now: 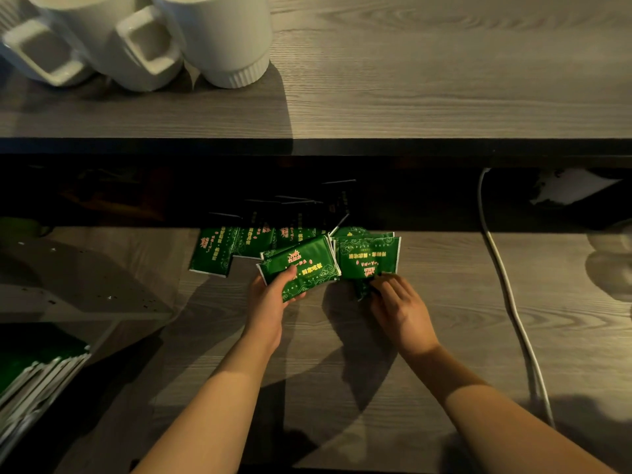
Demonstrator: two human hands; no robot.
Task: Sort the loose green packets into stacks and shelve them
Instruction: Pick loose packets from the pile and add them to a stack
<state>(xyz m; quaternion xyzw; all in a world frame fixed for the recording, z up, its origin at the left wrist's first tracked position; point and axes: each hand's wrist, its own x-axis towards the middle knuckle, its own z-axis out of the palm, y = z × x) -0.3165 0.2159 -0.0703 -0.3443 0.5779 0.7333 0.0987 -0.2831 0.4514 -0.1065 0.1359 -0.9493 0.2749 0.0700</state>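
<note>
My left hand (270, 299) holds green packet stack (298, 266), mid frame, thumb on top. My right hand (398, 306) pinches next pile (369, 256). Packets look light, thin, slippery; grab by edges.

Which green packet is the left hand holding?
Find the lower wooden shelf under the white mugs. At the middle of the scattered packets, the left hand grips one green packet. Only it is lifted and tilted; the others lie flat.
</note>
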